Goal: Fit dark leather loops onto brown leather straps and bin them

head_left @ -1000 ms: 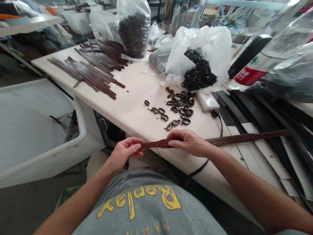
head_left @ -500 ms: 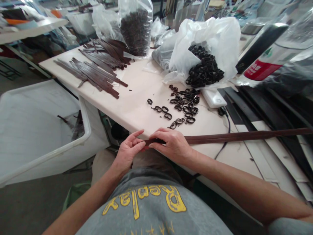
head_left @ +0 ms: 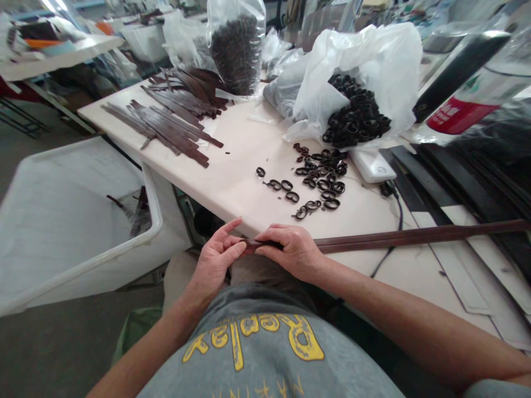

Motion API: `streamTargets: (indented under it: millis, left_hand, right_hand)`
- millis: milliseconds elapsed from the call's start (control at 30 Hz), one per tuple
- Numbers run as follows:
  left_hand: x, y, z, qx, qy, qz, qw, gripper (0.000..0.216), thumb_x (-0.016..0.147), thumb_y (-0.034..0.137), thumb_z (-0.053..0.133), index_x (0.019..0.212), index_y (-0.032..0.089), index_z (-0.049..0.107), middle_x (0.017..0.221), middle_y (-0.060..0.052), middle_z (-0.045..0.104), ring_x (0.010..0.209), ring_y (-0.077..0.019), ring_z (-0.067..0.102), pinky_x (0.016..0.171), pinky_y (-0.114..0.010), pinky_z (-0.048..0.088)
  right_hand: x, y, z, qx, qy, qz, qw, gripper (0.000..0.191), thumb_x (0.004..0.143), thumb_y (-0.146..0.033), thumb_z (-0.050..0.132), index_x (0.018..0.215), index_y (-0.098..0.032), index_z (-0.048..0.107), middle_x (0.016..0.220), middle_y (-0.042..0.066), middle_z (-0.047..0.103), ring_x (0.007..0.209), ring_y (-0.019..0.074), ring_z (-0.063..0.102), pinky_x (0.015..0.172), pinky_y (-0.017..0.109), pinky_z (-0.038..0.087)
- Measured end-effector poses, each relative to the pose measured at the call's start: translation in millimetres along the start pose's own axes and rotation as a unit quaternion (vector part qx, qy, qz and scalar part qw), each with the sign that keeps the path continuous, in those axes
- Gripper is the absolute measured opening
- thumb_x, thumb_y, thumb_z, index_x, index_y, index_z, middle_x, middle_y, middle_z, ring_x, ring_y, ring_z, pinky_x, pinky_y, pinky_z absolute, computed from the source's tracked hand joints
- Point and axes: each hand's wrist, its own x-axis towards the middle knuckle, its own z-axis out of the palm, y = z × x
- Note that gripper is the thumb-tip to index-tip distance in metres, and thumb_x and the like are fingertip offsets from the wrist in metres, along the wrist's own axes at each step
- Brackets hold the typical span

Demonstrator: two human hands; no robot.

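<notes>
Over the table's near edge, my left hand (head_left: 216,255) pinches the left end of a long dark brown leather strap (head_left: 390,239) between thumb and fingers, its index finger sticking out. My right hand (head_left: 297,251) is closed around the same strap a short way to the right, thumb below and fingers on top. Something black shows inside its grip, too covered to make out. From there the strap runs right across the tabletop, with a lengthwise line along it. Beyond my hands lie several small black loops (head_left: 331,204) and a few brown loops (head_left: 301,148).
A white plastic bag (head_left: 315,83) spills black loops beside a white power bank-like box (head_left: 373,166) with a cable. Brown strips (head_left: 174,132) lie at the far left of the table (head_left: 232,188). A white bin (head_left: 155,221) stands left; black strips (head_left: 423,171) lie right.
The view has shifted slightly, so the table's things appear a little further right. Both hands keep their hold on the strap, and its left end looks turned a little.
</notes>
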Motion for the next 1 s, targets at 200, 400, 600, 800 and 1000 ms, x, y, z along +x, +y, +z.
streamTargets:
  millis: [200,400,600,800,1000]
  left_hand:
    - [2,1,-8,0.136,-0.041,0.011,0.99,0.037,0.073,0.027,0.077,0.109,0.019,0.072,0.09,-0.004,0.075,0.08,-0.0168,0.07,0.075,-0.026,0.055]
    - [9,9,-15,0.422,-0.109,0.177,0.883,0.021,0.083,0.022,0.068,0.103,0.022,0.074,0.099,-0.003,0.076,0.089,-0.0186,0.07,0.084,-0.028,0.054]
    - [17,11,-18,0.516,-0.16,0.291,0.79,0.014,0.089,0.017,0.061,0.096,0.021,0.072,0.087,0.0,0.075,0.078,-0.0137,0.069,0.073,-0.021,0.051]
    - [23,8,-18,0.543,-0.194,0.337,0.745,0.015,0.09,0.017,0.058,0.097,0.02,0.071,0.086,-0.001,0.074,0.077,-0.0134,0.069,0.073,-0.02,0.051]
    - [40,28,-13,0.551,-0.28,0.253,0.745,0.015,0.088,0.019,0.06,0.094,0.022,0.073,0.086,0.0,0.075,0.078,-0.0137,0.069,0.074,-0.02,0.05]
  right_hand:
    - [0,0,-2,-0.024,-0.006,-0.029,0.999,0.005,0.085,-0.016,0.067,0.084,-0.018,0.072,0.075,0.0,0.067,0.067,0.0112,0.06,0.06,0.02,0.039]
    - [-4,6,0,-0.075,-0.013,-0.069,0.995,0.008,0.088,-0.017,0.063,0.086,-0.017,0.071,0.078,0.001,0.068,0.069,0.0125,0.062,0.061,0.021,0.039]
    - [-2,8,-1,-0.114,-0.055,-0.062,0.99,0.011,0.088,-0.026,0.065,0.09,-0.017,0.071,0.082,0.002,0.07,0.072,0.0144,0.065,0.061,0.022,0.04]
    - [-1,6,-5,-0.13,-0.078,-0.05,0.987,0.015,0.09,-0.031,0.063,0.09,-0.018,0.071,0.083,0.002,0.072,0.072,0.0146,0.066,0.06,0.024,0.038]
    - [-2,9,-6,-0.141,-0.057,-0.053,0.987,0.017,0.092,-0.03,0.058,0.083,-0.018,0.067,0.079,0.0,0.07,0.068,0.0123,0.064,0.056,0.024,0.033]
